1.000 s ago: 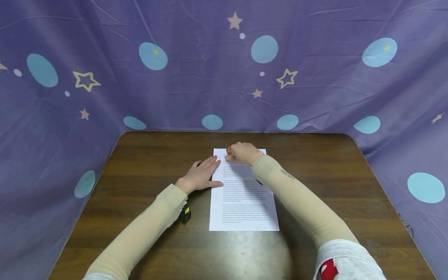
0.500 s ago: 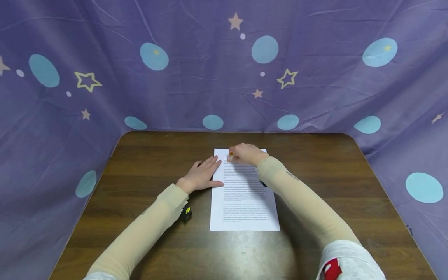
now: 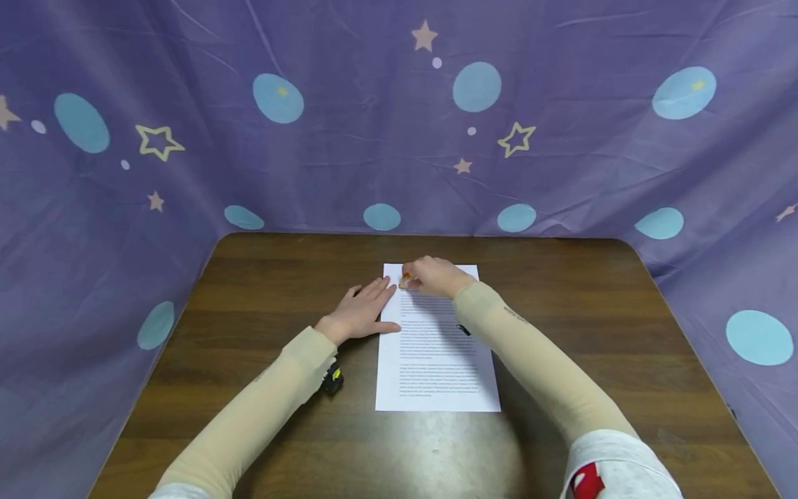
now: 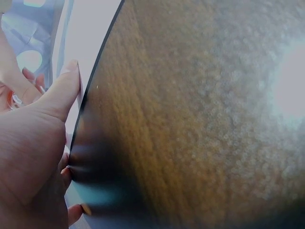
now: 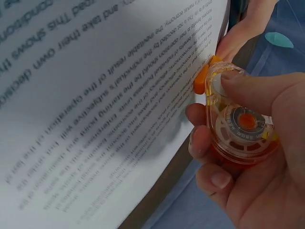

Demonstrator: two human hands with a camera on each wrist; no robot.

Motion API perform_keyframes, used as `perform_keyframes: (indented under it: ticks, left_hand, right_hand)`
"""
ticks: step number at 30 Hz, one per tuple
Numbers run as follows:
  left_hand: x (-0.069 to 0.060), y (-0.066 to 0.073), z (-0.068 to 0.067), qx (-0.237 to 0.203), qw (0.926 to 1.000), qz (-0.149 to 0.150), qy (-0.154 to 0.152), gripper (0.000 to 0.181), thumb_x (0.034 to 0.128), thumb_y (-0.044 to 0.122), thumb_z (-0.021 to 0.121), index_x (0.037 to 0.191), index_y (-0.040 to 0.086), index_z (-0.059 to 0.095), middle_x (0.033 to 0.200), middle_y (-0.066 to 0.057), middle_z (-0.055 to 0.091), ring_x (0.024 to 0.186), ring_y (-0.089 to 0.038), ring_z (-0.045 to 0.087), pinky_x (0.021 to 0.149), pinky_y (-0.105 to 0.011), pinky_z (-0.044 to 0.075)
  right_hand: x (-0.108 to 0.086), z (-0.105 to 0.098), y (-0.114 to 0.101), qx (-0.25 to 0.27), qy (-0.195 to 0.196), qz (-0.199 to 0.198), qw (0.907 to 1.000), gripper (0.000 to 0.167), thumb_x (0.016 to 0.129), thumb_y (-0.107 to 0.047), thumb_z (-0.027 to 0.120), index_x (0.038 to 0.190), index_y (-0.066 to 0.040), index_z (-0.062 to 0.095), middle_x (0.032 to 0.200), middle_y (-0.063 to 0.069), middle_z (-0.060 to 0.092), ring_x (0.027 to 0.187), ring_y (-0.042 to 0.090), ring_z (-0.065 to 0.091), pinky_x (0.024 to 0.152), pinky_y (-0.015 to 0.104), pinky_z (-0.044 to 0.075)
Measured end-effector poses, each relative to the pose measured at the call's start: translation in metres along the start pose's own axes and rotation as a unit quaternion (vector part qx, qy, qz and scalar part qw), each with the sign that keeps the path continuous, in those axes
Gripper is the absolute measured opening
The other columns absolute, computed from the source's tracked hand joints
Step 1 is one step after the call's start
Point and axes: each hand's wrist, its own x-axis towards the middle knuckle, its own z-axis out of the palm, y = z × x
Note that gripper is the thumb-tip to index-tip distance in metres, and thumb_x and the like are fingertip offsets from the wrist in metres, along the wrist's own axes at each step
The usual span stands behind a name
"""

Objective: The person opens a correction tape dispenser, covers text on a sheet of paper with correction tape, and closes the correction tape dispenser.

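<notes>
A printed sheet of paper [image 3: 436, 353] lies flat on the wooden table. My left hand [image 3: 360, 313] rests on its left margin, fingers spread and straight; in the left wrist view the thumb [image 4: 64, 93] lies along the paper's edge. Near the top left of the text, my right hand [image 3: 436, 276] grips a correction tape dispenser [image 5: 243, 124]. The dispenser is clear plastic with an orange tip and an orange hub, and my right thumb presses on its side while the fingers curl beneath. Its tip is at the paper near the first lines; exact contact is hard to tell.
The brown wooden table [image 3: 280, 277] extends around the sheet on all sides. Behind it and at both sides hangs a purple curtain [image 3: 349, 138] with stars and blue ovals. A small black device [image 3: 333, 380] sits under my left wrist.
The right hand, with the correction tape, shifts slightly right and then back left near the top lines. My left hand stays in place on the sheet.
</notes>
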Motion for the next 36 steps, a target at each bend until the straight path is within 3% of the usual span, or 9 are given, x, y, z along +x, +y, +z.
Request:
perform_keyframes:
  ticks: [9,23,36]
  left_hand:
    - [0.002,-0.003,0.004,0.0,1.0,0.004,0.007,0.097,0.0986,0.068,0.054,0.168,0.01,0.019,0.175,-0.011,0.008,0.161,-0.029,0.01,0.124,-0.061,0.015]
    - [0.0,0.001,-0.001,-0.001,1.0,-0.002,0.003,0.096,0.0994,0.065,0.056,0.168,0.009,0.019,0.175,-0.012,0.008,0.161,-0.03,0.01,0.124,-0.061,0.015]
    - [0.001,-0.001,0.002,-0.006,1.0,-0.003,0.003,0.097,0.0988,0.067,0.056,0.168,0.01,0.018,0.175,-0.012,0.008,0.161,-0.029,0.009,0.125,-0.061,0.014]
  right_hand:
    - [0.004,-0.001,-0.003,-0.017,-0.002,0.025,0.9995,0.018,0.102,-0.023,0.071,0.113,-0.01,0.074,0.103,0.003,0.076,0.093,0.02,0.073,0.083,0.039,0.059]
    - [-0.004,-0.005,0.002,-0.052,-0.014,0.034,0.998,0.019,0.099,-0.013,0.071,0.117,-0.009,0.073,0.106,0.005,0.076,0.092,0.021,0.072,0.081,0.039,0.059]
    - [-0.014,-0.005,0.012,-0.027,0.001,0.033,0.9991,0.007,0.1,-0.017,0.071,0.104,-0.01,0.073,0.092,0.001,0.071,0.079,0.017,0.062,0.073,0.038,0.056]
